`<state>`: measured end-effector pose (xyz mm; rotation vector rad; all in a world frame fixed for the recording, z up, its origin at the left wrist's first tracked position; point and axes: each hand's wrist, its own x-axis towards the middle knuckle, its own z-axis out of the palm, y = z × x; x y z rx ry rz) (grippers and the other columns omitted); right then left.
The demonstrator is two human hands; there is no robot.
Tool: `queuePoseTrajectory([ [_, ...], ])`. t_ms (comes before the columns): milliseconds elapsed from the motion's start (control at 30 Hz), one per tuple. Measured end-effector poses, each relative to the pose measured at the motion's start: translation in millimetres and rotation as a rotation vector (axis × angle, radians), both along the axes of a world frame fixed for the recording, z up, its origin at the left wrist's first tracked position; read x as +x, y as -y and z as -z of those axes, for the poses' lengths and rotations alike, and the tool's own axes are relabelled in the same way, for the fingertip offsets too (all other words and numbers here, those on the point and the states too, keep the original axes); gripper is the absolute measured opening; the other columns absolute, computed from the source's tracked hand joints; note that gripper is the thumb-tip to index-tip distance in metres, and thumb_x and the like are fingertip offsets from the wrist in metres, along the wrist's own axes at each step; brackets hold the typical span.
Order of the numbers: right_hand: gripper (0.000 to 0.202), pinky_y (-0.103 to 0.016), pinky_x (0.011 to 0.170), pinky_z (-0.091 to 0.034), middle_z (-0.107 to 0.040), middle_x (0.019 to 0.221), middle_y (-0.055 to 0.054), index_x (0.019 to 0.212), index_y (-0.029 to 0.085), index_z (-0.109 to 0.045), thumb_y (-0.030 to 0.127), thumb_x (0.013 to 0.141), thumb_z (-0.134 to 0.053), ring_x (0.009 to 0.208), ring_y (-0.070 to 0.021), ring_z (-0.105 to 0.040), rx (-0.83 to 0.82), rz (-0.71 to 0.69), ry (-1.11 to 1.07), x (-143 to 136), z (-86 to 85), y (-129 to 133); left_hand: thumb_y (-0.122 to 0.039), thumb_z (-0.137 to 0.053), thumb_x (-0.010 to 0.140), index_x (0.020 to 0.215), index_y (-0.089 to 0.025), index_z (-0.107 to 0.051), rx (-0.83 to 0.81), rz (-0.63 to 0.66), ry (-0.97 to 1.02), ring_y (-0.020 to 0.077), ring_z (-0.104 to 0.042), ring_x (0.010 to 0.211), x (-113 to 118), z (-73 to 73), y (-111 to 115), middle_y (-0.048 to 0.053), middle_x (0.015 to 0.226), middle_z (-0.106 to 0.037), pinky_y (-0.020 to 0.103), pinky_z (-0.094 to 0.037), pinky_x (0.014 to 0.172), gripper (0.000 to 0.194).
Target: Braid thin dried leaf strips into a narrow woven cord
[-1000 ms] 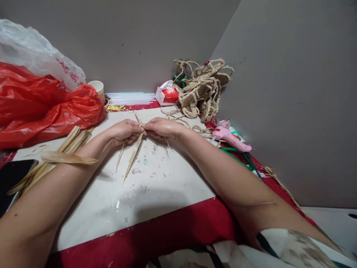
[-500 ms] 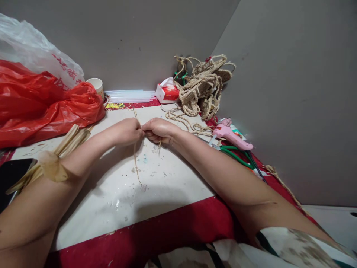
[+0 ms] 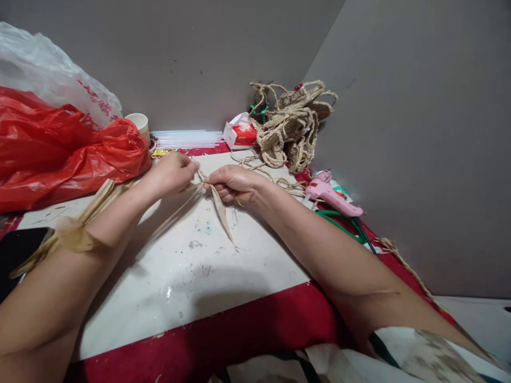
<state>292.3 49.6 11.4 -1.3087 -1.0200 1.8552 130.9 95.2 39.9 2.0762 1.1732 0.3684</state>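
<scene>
Above the white board [image 3: 187, 287], my right hand [image 3: 233, 183] pinches pale dry husk strips near their crossing point. One wide strip [image 3: 222, 214] hangs down from its fingertips, and a thin one [image 3: 175, 214] slants down to the left. My left hand [image 3: 175, 173] is just left of it, a small gap apart, with its fingers pressed together; what it holds, if anything, is too small to make out. A bundle of husk strips [image 3: 98, 205] lies beside and partly behind my left forearm.
Red plastic bag [image 3: 67, 149], paper cup [image 3: 139, 123], clear sticks [image 3: 186, 138], tissue pack [image 3: 240, 133] and braided cord heap [image 3: 293, 125] line the back. Pink glue gun [image 3: 333, 194] and green-handled scissors [image 3: 339, 221] lie right. A dark phone [image 3: 19, 250] is left.
My left hand has moved left and up, away from my right hand. A wide husk strip now hangs at my right fingertips, and the thin strip has swung to the left.
</scene>
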Motion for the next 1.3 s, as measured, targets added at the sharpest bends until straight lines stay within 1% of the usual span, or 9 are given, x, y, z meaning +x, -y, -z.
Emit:
queuePoseTrajectory([
  [67, 0.019, -0.013, 0.030, -0.013, -0.022, 0.040, 0.011, 0.067, 0.011, -0.051, 0.008, 0.085, -0.045, 0.035, -0.0031, -0.010, 0.020, -0.020, 0.000, 0.0, 1.4, 0.5, -0.027, -0.054, 0.081, 0.061, -0.016, -0.053, 0.012, -0.143, 0.113, 0.0098, -0.043, 0.045, 0.1, 8.8, -10.2, 0.000, 0.050, -0.049, 0.021, -0.030, 0.046, 0.023],
  [200, 0.022, -0.014, 0.031, -0.014, -0.026, 0.040, 0.010, 0.061, 0.014, -0.046, 0.008, 0.083, -0.048, 0.034, -0.0030, -0.015, 0.069, -0.059, 0.016, 2.3, 7.6, -0.8, -0.031, -0.042, 0.089, 0.063, -0.015, -0.051, -0.593, -0.063, 0.238, 0.0082, -0.040, 0.039, 10.7, 26.7, -3.1, 0.002, 0.054, -0.052, 0.021, -0.028, 0.040, 0.032],
  [267, 0.024, -0.015, 0.032, -0.014, -0.028, 0.040, 0.009, 0.060, 0.015, -0.044, 0.010, 0.082, -0.051, 0.033, -0.0028, -0.018, 0.086, -0.091, 0.046, 4.8, 8.9, -1.9, -0.030, -0.043, 0.088, 0.060, -0.016, -0.049, -0.736, -0.024, 0.260, 0.0055, -0.028, 0.034, 13.8, 29.0, 2.9, -0.002, 0.047, -0.042, 0.021, -0.018, 0.036, 0.033],
  [400, 0.018, -0.016, 0.033, -0.015, -0.032, 0.039, 0.009, 0.066, 0.013, -0.052, 0.013, 0.084, -0.051, 0.032, -0.0032, -0.022, 0.140, -0.183, 0.155, 7.3, 6.1, -1.8, -0.023, -0.050, 0.083, 0.057, -0.013, -0.054, -0.657, -0.051, 0.238, 0.0032, -0.017, 0.032, 11.3, 25.6, 4.3, -0.007, 0.043, -0.026, 0.021, -0.009, 0.036, 0.028],
  [700, 0.016, -0.021, 0.037, -0.024, -0.037, 0.038, 0.006, 0.068, 0.014, -0.058, 0.018, 0.083, -0.056, 0.033, -0.0060, -0.032, 0.331, -0.281, 0.786, 1.7, -9.1, 6.8, -0.014, -0.059, 0.075, 0.052, -0.014, -0.051, -0.542, -0.242, 0.328, 0.0025, -0.026, 0.032, 12.5, 36.9, 21.3, -0.005, 0.042, -0.039, 0.020, -0.015, 0.035, 0.024],
  [867, 0.015, -0.020, 0.049, -0.033, -0.049, 0.050, 0.002, 0.070, 0.012, -0.062, 0.020, 0.081, -0.056, 0.044, -0.0072, -0.041, 0.473, -0.374, 0.995, -0.9, -15.1, 10.4, -0.013, -0.060, 0.072, 0.053, -0.013, -0.051, -0.569, -0.394, 0.476, 0.0014, -0.022, 0.031, 16.2, 41.1, 36.1, -0.007, 0.040, -0.036, 0.019, -0.011, 0.035, 0.021],
  [1100, 0.026, -0.024, 0.057, -0.039, -0.069, 0.079, -0.008, 0.086, 0.012, -0.073, 0.027, 0.085, -0.052, 0.064, -0.0144, -0.057, 0.522, -0.486, 1.156, 11.0, -26.9, 11.8, -0.007, -0.058, 0.072, 0.051, -0.012, -0.052, -0.563, -0.422, 0.594, 0.0012, -0.019, 0.030, 14.2, 41.4, 39.7, -0.008, 0.036, -0.030, 0.021, -0.009, 0.036, 0.023],
  [1233, 0.027, -0.028, 0.066, -0.041, -0.070, 0.091, -0.013, 0.096, 0.012, -0.073, 0.028, 0.084, -0.055, 0.078, -0.0210, -0.063, 0.607, -0.373, 1.417, 5.8, -49.3, 10.3, -0.007, -0.063, 0.074, 0.052, -0.011, -0.055, -0.558, -0.447, 0.618, 0.0017, -0.024, 0.031, 14.5, 44.5, 41.1, -0.007, 0.037, -0.034, 0.021, -0.014, 0.036, 0.024],
  [1300, 0.026, -0.028, 0.069, -0.041, -0.070, 0.096, -0.013, 0.097, 0.013, -0.072, 0.028, 0.084, -0.055, 0.084, -0.0219, -0.063, 0.757, -0.237, 1.431, -18.8, -63.9, 10.1, -0.016, -0.064, 0.080, 0.066, -0.008, -0.061, -0.540, -0.482, 0.657, 0.0046, -0.041, 0.040, 13.8, 47.4, 41.1, -0.002, 0.051, -0.050, 0.019, -0.030, 0.039, 0.016],
])
